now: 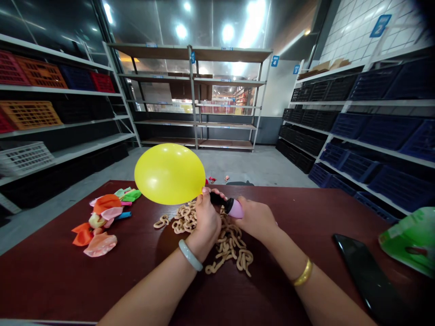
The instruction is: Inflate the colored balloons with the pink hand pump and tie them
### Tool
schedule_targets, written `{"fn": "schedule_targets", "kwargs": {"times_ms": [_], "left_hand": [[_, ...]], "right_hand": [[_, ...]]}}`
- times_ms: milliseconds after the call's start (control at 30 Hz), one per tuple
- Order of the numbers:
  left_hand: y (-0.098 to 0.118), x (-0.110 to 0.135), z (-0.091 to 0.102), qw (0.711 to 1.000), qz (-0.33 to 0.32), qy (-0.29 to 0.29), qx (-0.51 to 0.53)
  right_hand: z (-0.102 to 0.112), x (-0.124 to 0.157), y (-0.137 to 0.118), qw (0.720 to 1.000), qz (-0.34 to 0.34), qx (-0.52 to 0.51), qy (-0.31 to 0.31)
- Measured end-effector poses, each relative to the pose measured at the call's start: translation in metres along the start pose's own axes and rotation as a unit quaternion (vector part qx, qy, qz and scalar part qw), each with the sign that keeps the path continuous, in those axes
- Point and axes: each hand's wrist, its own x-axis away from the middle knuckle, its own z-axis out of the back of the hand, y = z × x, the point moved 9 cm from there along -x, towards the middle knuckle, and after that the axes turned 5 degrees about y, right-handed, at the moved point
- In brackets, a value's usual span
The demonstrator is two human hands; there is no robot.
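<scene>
Balloon [170, 174], one: above the surface [50, 280], end grasped in my left hand [208, 217]. Pump [235, 208], one: gripped in my right hand [257, 218]. Step, I judge: inflating; next move calls for steady pinching.

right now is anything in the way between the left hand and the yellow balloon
Nothing visible is. The left hand is at the neck of the yellow balloon, with no gap showing. The tan curled pieces lie below on the table, not between them.
</scene>
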Motion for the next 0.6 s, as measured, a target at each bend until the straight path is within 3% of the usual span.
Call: {"fn": "schedule_targets", "kwargs": {"times_ms": [200, 467, 600], "left_hand": [[0.027, -0.018, -0.004, 0.999, -0.023, -0.02, 0.025], [0.08, -0.067, 0.033, 0.995, -0.059, 0.075, 0.043], [0.08, -0.066, 0.033, 0.993, -0.074, 0.076, 0.045]], "right_hand": [[0.0, -0.003, 0.003, 1.0, -0.007, -0.011, 0.004], [-0.008, -0.007, 0.019, 1.0, 0.013, 0.004, -0.016], [-0.007, -0.007, 0.022, 1.0, 0.019, 0.018, -0.013]]}}
